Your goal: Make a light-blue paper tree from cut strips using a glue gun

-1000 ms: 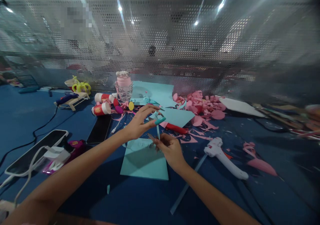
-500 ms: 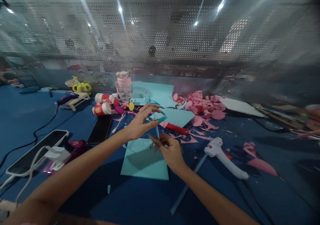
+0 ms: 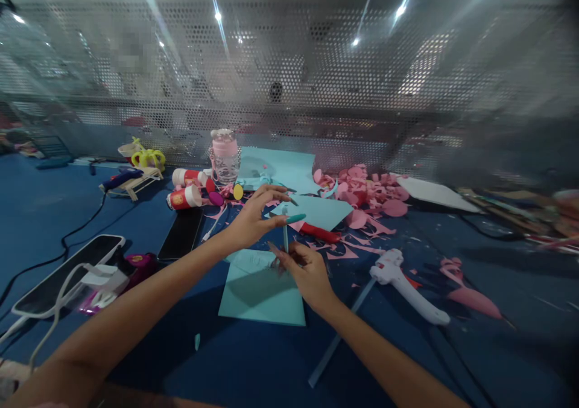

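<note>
A perforated metal screen rises at 12 o'clock from a person's paired hands, behind a blue table strewn with craft scraps. A light-blue sheet lies at 12 o'clock near the screen, a second blue piece between 1 and 2, and a blue paper rectangle at about 6 to 7, partly under the right hand. A heap of pink cutouts spreads at 2 o'clock. A white-edged phone sits far off at 9, with a black phone nearer. The right hand's thumb and fingers grasp the lower end of a slim pale-blue stick, held roughly upright at the centre of the scene; the left hand arches over its top, fingers bent, though whether they pinch it cannot be told. A white glue gun lies between 3 and 4 o'clock, a translucent rod reaching from it toward 5. A pink-lidded bottle stands at 11, two red-and-white cups lie tipped at 10, and a red tool rests between 2 and 3. A tiny blue scrap lies between 7 and 8.
</note>
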Demonstrator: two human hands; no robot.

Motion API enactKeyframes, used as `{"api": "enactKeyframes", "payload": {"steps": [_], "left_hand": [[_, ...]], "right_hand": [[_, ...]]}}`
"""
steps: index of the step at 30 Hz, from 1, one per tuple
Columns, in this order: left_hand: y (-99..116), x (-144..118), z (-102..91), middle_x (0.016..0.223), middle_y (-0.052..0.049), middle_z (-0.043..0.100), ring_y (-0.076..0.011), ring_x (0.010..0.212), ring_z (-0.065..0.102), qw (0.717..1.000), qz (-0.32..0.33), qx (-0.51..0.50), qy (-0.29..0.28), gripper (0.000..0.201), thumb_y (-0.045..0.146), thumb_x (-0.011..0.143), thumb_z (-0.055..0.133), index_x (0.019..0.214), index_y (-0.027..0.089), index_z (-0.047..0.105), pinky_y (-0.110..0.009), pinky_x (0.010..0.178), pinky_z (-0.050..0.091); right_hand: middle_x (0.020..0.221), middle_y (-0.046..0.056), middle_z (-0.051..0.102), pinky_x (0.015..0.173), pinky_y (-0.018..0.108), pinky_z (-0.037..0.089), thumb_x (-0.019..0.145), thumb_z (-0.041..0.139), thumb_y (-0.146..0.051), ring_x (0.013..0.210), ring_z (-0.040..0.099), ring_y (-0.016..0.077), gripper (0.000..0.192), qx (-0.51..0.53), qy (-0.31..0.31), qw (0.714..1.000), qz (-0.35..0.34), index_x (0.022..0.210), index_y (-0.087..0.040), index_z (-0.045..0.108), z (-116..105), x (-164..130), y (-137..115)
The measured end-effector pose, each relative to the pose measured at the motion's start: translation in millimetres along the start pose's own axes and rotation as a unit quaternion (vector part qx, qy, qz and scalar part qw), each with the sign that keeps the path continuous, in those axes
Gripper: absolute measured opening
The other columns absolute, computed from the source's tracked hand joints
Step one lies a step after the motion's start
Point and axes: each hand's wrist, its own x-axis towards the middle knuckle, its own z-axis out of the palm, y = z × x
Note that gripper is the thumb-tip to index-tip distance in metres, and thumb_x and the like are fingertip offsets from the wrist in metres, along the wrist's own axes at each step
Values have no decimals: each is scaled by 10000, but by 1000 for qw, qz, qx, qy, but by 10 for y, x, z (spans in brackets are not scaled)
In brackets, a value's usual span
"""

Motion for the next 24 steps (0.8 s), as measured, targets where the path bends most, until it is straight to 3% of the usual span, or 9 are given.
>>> {"api": "enactKeyframes", "payload": {"steps": [3, 5, 9, 13, 16, 18, 21, 24], "left_hand": [[24, -19, 15, 1189, -123, 451, -229, 1146, 410, 998, 12, 50, 35, 509, 375, 685, 655, 1114, 164, 478, -404, 973, 335], [40, -36, 23, 1192, -120, 450, -225, 1140, 413, 993, 6, 102, 50, 540, 362, 700, 646, 1160, 168, 441, -395, 961, 350], [56, -39, -19, 1150, -87, 499, -202, 1091, 448, 978, 0, 211, -4, 444, 295, 787, 560, 1198, 192, 427, -370, 917, 388], [141, -17, -121, 1158, -99, 491, -241, 1079, 426, 918, 65, 389, -45, 430, 294, 788, 556, 1193, 191, 459, -407, 905, 376], [222, -30, -139, 1066, -98, 525, -240, 985, 464, 869, 73, 486, -62, 394, 294, 797, 540, 1176, 205, 482, -384, 822, 414], [227, -54, -109, 999, -93, 546, -220, 920, 497, 851, 62, 517, -72, 345, 269, 819, 506, 1156, 196, 501, -338, 760, 435], [157, -83, -46, 936, -83, 577, -186, 827, 548, 849, 21, 524, -65, 309, 225, 851, 441, 1146, 178, 519, -272, 660, 446], [74, -78, -10, 922, -83, 608, -165, 755, 583, 873, -22, 486, -45, 331, 228, 866, 406, 1176, 172, 510, -253, 611, 446]], "right_hand": [[477, -29, 534, 442, 224, 412, 699, 608, -464, 428, 512, 105, 330, 46, 17, 998, 29, 570, -175, 513, -15, 31, 13], [455, -34, 524, 421, 221, 393, 680, 620, -477, 401, 495, 100, 349, 58, 37, 997, 45, 554, -174, 499, -34, 55, 11], [477, -23, 551, 425, 207, 378, 704, 615, -441, 409, 496, 87, 322, 56, 50, 996, 49, 571, -158, 538, -84, 84, -20], [480, -25, 548, 402, 200, 378, 719, 603, -433, 400, 495, 83, 302, 60, 68, 995, 47, 627, -146, 593, -138, 108, -45], [471, -22, 552, 372, 196, 382, 725, 588, -452, 369, 475, 76, 327, 61, 86, 994, 39, 616, -144, 598, -173, 126, -48], [487, -15, 578, 356, 192, 389, 727, 583, -458, 356, 475, 74, 330, 58, 83, 994, 36, 621, -145, 600, -182, 123, -56], [524, -14, 614, 323, 189, 391, 726, 582, -459, 331, 484, 77, 316, 54, 66, 995, 42, 649, -154, 594, -166, 95, -81], [538, -17, 628, 270, 182, 346, 729, 576, -460, 274, 450, 67, 310, 56, 48, 996, 54, 660, -158, 573, -125, 62, -98]]}}
